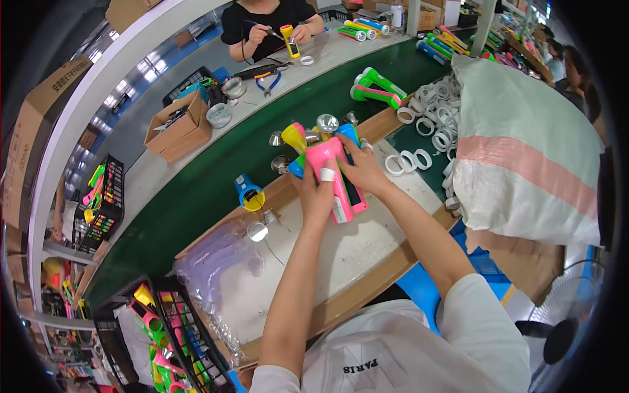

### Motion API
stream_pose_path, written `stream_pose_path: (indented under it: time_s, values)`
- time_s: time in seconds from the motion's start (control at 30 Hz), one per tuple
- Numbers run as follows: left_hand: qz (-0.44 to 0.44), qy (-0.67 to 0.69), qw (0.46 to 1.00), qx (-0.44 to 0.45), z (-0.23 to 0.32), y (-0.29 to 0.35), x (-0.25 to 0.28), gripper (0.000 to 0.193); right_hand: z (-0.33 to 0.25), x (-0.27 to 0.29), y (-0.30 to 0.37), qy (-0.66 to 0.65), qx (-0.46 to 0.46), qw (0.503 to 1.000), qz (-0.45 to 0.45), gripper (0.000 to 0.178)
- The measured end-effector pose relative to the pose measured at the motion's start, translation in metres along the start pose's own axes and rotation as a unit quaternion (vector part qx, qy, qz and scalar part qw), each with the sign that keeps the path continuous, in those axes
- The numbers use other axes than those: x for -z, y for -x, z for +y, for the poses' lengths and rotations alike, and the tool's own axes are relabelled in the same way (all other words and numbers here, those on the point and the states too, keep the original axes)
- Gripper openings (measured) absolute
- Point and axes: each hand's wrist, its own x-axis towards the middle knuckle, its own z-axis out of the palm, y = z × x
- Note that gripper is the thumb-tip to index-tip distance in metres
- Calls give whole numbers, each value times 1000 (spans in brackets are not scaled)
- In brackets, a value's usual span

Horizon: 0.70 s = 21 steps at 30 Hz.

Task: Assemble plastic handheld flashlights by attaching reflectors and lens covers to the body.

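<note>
The pink flashlight (pixel 339 191) is over the white tray (pixel 368 249), wide head pointing away from the person, long axis nearly front-to-back, narrow end slightly right. Left hand (pixel 314 193) is clamped on it; right hand (pixel 363 171) touches its right side, can't tell how closed.
</note>
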Motion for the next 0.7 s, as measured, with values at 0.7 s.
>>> stream_pose_path:
  time_s: [0.7]
  values:
    - [-182,-403,871,-212,-59,18,162,35,121,67,57,179,100,978,47,23]
